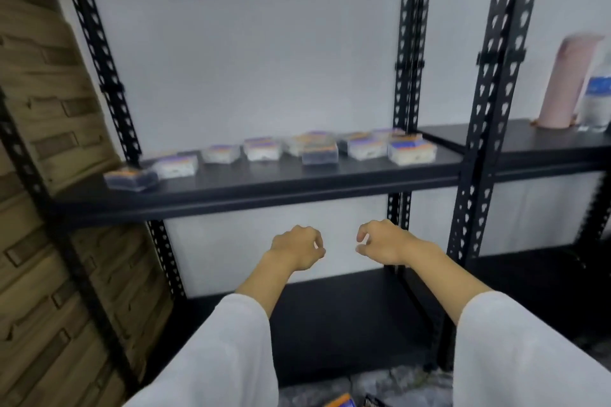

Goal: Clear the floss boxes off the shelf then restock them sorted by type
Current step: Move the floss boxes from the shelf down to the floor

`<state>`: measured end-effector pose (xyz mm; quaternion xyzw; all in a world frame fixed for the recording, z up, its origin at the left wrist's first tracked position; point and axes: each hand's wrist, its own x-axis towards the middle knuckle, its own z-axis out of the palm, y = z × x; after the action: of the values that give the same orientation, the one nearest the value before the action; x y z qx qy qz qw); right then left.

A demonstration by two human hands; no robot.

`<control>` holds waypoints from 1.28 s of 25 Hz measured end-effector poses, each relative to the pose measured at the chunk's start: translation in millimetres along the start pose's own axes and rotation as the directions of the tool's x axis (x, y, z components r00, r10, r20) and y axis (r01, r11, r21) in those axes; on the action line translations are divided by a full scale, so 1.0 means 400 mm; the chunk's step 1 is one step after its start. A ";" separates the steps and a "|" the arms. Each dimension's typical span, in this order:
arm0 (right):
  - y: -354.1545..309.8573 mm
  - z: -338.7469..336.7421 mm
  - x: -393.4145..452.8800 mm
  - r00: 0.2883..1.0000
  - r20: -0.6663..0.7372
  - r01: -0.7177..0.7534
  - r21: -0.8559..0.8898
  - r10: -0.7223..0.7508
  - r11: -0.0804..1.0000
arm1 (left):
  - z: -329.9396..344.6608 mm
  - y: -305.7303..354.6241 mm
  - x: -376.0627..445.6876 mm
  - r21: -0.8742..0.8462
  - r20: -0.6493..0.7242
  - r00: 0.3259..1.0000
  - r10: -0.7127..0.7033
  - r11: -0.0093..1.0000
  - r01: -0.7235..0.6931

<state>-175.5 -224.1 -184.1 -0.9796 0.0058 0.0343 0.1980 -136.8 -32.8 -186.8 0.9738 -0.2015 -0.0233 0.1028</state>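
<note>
Black shelf (251, 190) at 12 o'clock: about eleven floss boxes (319, 154), blurred. Left hand (297, 247), right hand (383, 241) below it, grips loosely curled, holding nothing.

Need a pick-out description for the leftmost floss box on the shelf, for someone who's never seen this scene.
Find the black metal shelf at chest height on the left-hand rack, holding a row of small clear plastic floss boxes. Follow that row to its far left end, near the wood-patterned wall. The dark-filled clear floss box sits there apart, nearest the front edge; its neighbour, the white-filled floss box, looks pale inside.
</note>
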 end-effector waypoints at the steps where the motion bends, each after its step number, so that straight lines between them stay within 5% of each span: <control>1: -0.026 -0.054 -0.007 0.999 -0.051 0.017 -0.022 -0.018 1.000 | -0.061 0.012 -0.001 -0.004 -0.057 0.998 0.015 1.000 -0.015; 10: -0.116 -0.258 0.106 0.953 -0.275 0.103 -0.115 -0.131 0.988 | -0.307 0.014 0.083 0.005 -0.353 0.930 0.101 0.994 -0.107; 19: -0.132 -0.224 0.339 0.854 -0.450 0.224 -0.133 -0.260 0.965 | -0.197 -0.142 0.239 -0.018 -0.411 0.911 -0.029 1.000 0.024; 26: -0.125 -0.175 0.433 0.899 -0.368 0.241 -0.034 -0.236 0.970 | -0.174 -0.152 0.265 0.049 -0.461 0.887 -0.027 0.997 0.056; 32: -0.111 -0.157 0.373 0.841 -0.452 0.348 0.033 -0.297 0.937 | -0.211 -0.162 0.279 -0.048 -0.374 0.926 -0.050 0.998 0.034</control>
<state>-21.3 -207.0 -119.4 -0.9357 -0.1128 -0.2220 0.2498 -1.9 -2.9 -118.5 0.9621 -0.1568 0.1569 0.1587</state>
